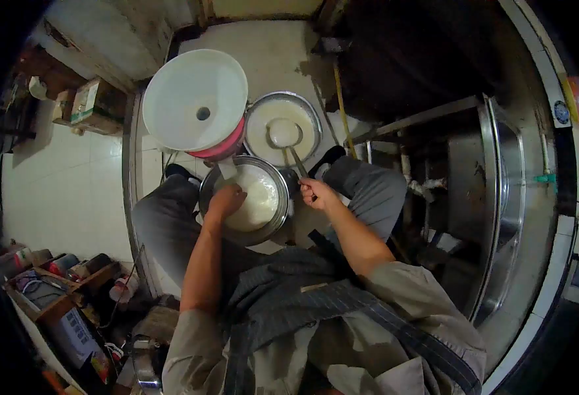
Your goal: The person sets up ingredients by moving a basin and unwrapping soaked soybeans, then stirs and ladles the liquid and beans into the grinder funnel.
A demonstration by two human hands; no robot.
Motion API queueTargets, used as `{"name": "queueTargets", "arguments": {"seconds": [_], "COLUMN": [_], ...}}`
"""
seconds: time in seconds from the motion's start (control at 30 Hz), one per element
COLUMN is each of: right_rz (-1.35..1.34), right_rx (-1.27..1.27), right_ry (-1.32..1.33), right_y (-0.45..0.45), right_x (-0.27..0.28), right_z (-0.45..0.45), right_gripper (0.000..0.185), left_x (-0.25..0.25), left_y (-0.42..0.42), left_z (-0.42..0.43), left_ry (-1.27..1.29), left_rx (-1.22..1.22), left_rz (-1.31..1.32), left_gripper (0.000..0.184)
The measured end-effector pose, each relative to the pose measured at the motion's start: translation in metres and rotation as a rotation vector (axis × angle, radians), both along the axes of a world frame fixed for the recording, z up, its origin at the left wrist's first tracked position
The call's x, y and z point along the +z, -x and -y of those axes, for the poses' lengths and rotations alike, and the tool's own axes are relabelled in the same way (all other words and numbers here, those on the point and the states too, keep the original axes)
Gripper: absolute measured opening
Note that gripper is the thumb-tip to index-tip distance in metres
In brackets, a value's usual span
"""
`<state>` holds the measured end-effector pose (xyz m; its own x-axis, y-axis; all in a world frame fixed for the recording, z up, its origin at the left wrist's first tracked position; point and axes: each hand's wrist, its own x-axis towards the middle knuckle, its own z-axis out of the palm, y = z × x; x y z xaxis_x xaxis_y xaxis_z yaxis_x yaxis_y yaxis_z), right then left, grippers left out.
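Note:
My right hand is closed around the handle of a ladle. The ladle's bowl, filled with a pale liquid, is over the far metal pot, which contains creamy white liquid. My left hand is above the left side of the near metal pot, fingers curled in; whatever they may hold is hidden. White, foamy liquid lies in this near pot. Just beyond my left fingers, a pale flat piece slants down at the pot's far rim, below a wide white basin-like hopper on a pink-red base.
Both pots stand on the tiled floor between and beyond my knees. To the right is a metal frame with pipes under it. A yellow hose runs behind the far pot. At lower left sits a wooden box of bottles and oddments.

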<state>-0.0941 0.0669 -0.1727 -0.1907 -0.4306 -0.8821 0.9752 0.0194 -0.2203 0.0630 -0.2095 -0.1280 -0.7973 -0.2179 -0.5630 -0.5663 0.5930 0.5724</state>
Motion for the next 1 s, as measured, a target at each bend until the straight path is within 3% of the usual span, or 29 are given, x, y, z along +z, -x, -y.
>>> {"name": "queueTargets", "arguments": {"seconds": [0.17, 0.63, 0.73, 0.87, 1.0], "right_rz": [-0.139, -0.465, -0.477, -0.544, -0.575], "right_rx": [0.027, 0.169, 0.184, 0.232, 0.262], "right_ry": [0.064, 0.01, 0.027, 0.008, 0.091], "right_y": [-0.006, -0.006, -0.008, -0.014, -0.027], "right_x": [0.049, 0.25, 0.29, 0.342, 0.387], "right_z": [-0.008, -0.023, -0.023, -0.015, 0.0], "right_gripper": [0.01, 0.016, 0.019, 0.022, 0.023], "left_x": [-0.007, -0.027, -0.003, -0.038, 0.02], "left_y": [-0.004, -0.001, -0.008, -0.005, -0.01], "left_z": [0.001, 0.007, 0.003, 0.007, 0.003], "left_ry": [0.046, 0.121, 0.056, 0.078, 0.061], "left_rx": [-0.033, -0.253, -0.092, -0.116, -0.086], "left_rz": [-0.112, -0.17, -0.167, -0.224, -0.162], "left_gripper": [0.037, 0.036, 0.035, 0.035, 0.036]}}
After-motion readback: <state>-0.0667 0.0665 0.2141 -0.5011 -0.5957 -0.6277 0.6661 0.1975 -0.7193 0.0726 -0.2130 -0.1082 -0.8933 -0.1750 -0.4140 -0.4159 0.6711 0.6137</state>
